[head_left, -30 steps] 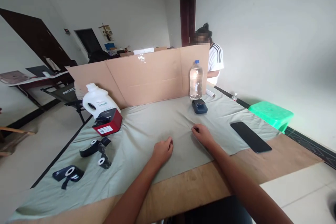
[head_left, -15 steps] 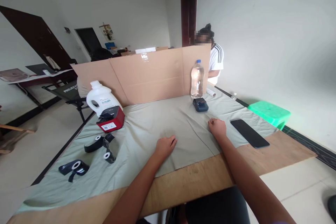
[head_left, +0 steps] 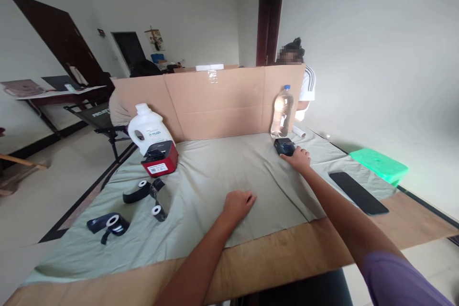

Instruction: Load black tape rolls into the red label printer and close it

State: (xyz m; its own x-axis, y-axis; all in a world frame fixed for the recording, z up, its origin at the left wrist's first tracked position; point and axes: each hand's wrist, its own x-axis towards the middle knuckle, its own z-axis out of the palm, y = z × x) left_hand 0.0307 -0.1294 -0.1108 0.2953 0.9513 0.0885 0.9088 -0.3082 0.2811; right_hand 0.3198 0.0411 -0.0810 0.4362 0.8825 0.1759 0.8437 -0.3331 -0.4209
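Your right hand (head_left: 298,158) is out at right of centre in the frame, fingers curled loosely and touching the near edge of the small dark blue device (head_left: 284,146); it rests against the device rather than closing round it. That device lies on the grey-green cloth (head_left: 215,172), just in front of the clear water bottle (head_left: 281,112), which stands upright against the cardboard screen (head_left: 215,103). Your left hand (head_left: 238,203) lies low in the middle of the frame, palm down on the cloth, fingers relaxed and a little spread, holding nothing. The black phone (head_left: 357,192) lies flat at the right, well apart from your right hand (half on the cloth's edge). Over at the left sit the red label printer (head_left: 159,158) with the white jug (head_left: 147,127) just behind it, and nearer you the black tape rolls (head_left: 143,193). The wooden surface (head_left: 287,258) shows bare along the near edge. Another person (head_left: 306,88) sits behind the screen, upper right.
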